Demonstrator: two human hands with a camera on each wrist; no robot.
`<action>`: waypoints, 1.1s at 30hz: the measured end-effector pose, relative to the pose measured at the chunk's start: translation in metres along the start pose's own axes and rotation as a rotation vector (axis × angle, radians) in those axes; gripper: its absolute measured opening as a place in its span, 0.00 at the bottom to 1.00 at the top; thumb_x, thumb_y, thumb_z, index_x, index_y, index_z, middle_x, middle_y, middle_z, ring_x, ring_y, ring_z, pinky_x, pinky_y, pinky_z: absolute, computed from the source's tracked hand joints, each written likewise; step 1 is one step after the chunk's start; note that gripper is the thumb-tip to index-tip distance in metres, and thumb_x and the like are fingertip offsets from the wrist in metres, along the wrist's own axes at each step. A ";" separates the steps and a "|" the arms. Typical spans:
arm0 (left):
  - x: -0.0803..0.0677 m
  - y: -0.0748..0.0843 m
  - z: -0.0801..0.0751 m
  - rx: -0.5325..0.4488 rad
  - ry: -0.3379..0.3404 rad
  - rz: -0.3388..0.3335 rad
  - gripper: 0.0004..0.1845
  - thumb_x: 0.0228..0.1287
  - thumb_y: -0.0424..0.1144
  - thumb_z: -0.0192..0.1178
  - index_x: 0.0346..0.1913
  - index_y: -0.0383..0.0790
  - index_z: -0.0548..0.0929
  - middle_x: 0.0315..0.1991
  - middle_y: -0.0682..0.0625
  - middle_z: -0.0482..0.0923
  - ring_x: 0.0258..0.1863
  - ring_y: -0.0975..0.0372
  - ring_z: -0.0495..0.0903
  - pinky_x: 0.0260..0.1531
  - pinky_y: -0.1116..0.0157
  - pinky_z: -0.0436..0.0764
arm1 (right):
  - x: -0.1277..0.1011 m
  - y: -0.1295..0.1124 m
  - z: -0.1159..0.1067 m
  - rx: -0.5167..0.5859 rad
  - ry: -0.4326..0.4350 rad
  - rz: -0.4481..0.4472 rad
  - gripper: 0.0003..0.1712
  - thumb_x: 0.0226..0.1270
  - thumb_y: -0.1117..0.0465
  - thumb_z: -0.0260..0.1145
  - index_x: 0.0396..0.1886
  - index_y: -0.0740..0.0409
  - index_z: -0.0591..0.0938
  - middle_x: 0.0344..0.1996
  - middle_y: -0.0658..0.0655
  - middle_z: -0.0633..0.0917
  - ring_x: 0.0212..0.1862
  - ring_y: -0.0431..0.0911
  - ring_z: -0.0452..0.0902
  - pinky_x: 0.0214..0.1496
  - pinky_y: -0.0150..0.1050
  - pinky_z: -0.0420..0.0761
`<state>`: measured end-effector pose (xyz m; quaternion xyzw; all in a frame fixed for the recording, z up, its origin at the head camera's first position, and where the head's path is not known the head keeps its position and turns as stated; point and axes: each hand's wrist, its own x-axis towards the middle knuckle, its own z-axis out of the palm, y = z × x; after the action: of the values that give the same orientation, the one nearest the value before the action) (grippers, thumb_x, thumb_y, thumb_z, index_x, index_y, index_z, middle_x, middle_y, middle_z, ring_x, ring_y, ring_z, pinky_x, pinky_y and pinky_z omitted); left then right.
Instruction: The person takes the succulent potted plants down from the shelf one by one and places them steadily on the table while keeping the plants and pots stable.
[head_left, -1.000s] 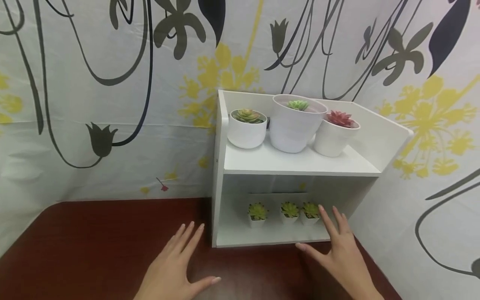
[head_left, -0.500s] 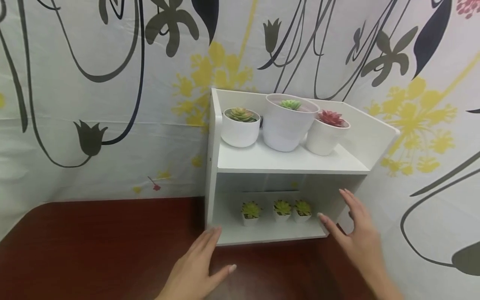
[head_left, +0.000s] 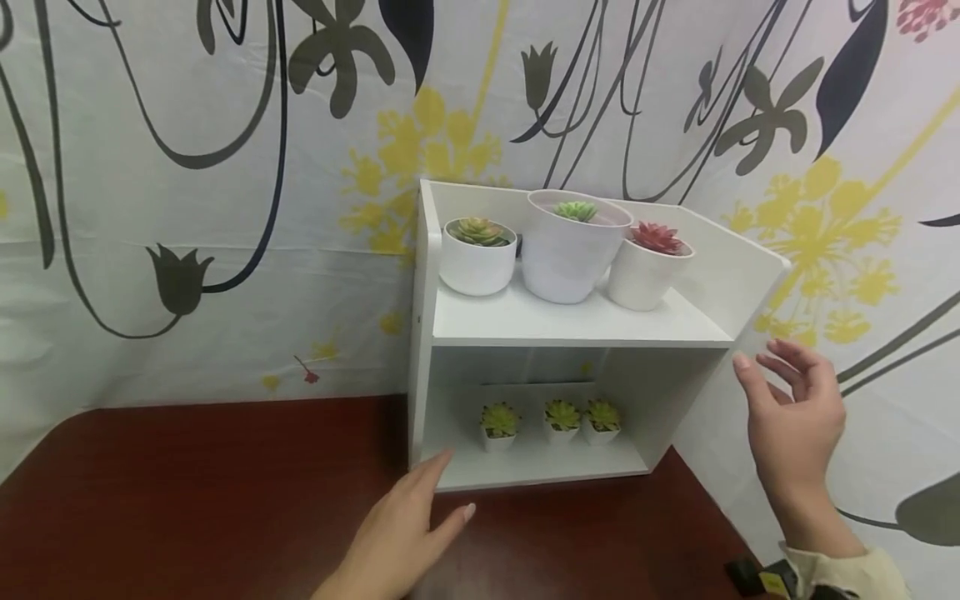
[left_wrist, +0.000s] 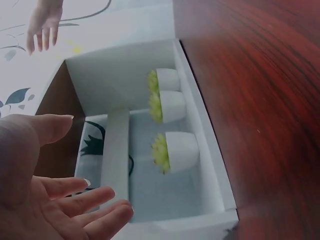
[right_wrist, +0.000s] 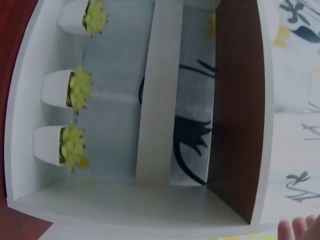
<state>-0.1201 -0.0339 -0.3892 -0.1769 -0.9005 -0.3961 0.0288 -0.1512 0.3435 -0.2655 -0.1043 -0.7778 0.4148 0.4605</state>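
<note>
Reaching for the white shelf (head_left: 570, 333) at the table's (head_left: 187, 500) back corner, both hands are spreading open and empty: left hand (head_left: 405, 533) nearing its lower-left edge, right hand (head_left: 795, 417) beside the right panel; gripping both sides evenly seems wise, since the pots (head_left: 570, 250) could topple.

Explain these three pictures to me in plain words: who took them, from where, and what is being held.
A person wears three cameras: one on the head, one on each wrist. The head view shows a white two-tier shelf unit standing on a dark red table. Three larger potted succulents sit on top, three small ones below. The left hand lies open at the unit's lower left corner; the right hand hovers open beside its right side. Neither holds anything. The wrist views look into the lower tier from each side.
</note>
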 end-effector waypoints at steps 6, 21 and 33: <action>0.008 0.015 0.001 -0.047 -0.004 -0.018 0.39 0.68 0.64 0.59 0.76 0.52 0.65 0.73 0.48 0.70 0.71 0.49 0.72 0.65 0.42 0.74 | 0.021 0.003 0.007 0.014 0.000 0.119 0.31 0.67 0.55 0.70 0.68 0.46 0.72 0.52 0.35 0.75 0.59 0.35 0.75 0.56 0.27 0.74; 0.019 0.053 -0.014 -0.068 0.028 0.037 0.37 0.70 0.57 0.61 0.77 0.54 0.63 0.73 0.50 0.71 0.70 0.51 0.73 0.64 0.43 0.76 | 0.061 0.002 0.024 0.000 -0.182 0.225 0.41 0.72 0.48 0.64 0.80 0.38 0.57 0.79 0.53 0.63 0.78 0.51 0.63 0.77 0.52 0.67; 0.031 0.087 -0.032 -0.091 0.188 0.144 0.37 0.70 0.53 0.61 0.78 0.47 0.63 0.76 0.52 0.66 0.74 0.58 0.68 0.70 0.51 0.73 | 0.078 0.009 0.045 -0.026 -0.101 0.219 0.37 0.70 0.42 0.65 0.75 0.43 0.67 0.70 0.58 0.77 0.67 0.44 0.77 0.70 0.43 0.77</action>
<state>-0.1224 0.0062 -0.2999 -0.2042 -0.8600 -0.4484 0.1332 -0.2327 0.3672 -0.2334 -0.1736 -0.7893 0.4571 0.3714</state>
